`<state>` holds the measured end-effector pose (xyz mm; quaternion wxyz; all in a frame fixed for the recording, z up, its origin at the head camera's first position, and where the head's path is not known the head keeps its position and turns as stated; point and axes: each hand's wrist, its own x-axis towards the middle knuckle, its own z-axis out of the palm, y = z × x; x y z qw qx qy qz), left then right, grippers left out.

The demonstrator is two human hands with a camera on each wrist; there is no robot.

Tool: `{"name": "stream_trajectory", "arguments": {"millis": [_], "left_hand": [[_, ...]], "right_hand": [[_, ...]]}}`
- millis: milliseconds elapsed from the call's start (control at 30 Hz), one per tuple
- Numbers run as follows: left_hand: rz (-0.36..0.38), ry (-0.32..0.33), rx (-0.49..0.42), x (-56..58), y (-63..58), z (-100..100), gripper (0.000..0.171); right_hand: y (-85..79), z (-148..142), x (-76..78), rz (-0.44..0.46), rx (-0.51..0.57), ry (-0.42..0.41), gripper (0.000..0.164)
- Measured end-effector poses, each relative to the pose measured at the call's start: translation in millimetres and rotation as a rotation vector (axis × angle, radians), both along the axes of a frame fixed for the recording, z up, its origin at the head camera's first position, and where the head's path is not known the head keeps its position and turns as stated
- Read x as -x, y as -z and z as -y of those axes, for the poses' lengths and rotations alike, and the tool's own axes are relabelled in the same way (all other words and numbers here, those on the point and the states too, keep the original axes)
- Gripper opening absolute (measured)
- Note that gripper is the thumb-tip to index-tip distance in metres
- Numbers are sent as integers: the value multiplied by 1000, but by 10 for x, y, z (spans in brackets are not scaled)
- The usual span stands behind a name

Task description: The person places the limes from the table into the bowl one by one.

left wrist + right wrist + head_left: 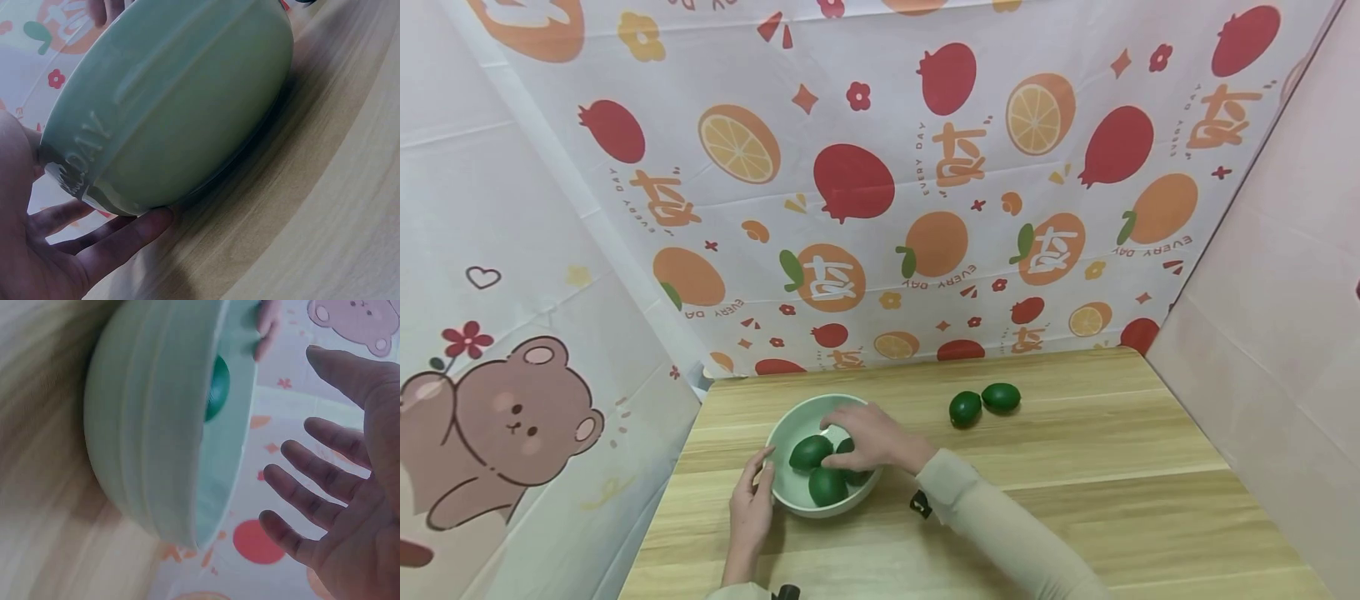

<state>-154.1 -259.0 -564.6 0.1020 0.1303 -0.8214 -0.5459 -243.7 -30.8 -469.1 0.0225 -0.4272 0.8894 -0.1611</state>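
A pale green bowl (pixel 790 498) stands on the wooden table with several dark green limes (pixel 810 452) in it. My left hand (pixel 751 508) holds the bowl at its left side; in the left wrist view its fingers (pixel 128 244) lie against the outer wall, low down near the base. Over the bowl's mouth hovers my right hand (pixel 868 435), fingers spread and holding nothing. The right wrist view shows that hand (pixel 337 494) apart from the rim, with one lime (pixel 218 389) visible inside. In the head view it partly covers a lime at the bowl's right.
Two more limes (pixel 983 403) lie side by side on the table (pixel 1075 467), right of the bowl and toward the back. A fruit-print cloth (pixel 895 275) hangs behind the table. Pale cloths flank it, the left one (pixel 535 300) printed with a bear.
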Motion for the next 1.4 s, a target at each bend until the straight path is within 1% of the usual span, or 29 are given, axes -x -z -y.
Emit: {"name": "stream_trajectory", "arguments": {"millis": [167, 367, 533, 700, 900, 1100, 1400], "left_hand": [[8, -5, 12, 4, -3, -7, 46], [32, -1, 10, -1, -16, -13, 47], [35, 1, 1, -2, -18, -10, 48], [35, -5, 7, 2, -9, -1, 48], [36, -6, 14, 7, -11, 1, 47], [34, -14, 22, -1, -10, -1, 47], [31, -6, 10, 10, 6, 4, 47]], "right_hand": [[-69, -139, 90, -8, 32, 29, 54], [-156, -334, 206, 36, 57, 79, 58], [-178, -543, 329, 66, 88, 114, 60], [-176, -761, 432, 73, 130, 168, 61], [-160, -1009, 521, 108, 154, 228, 60], [-94, -1197, 607, 114, 151, 270, 61], [-42, -1434, 661, 156, 146, 334, 64]]}}
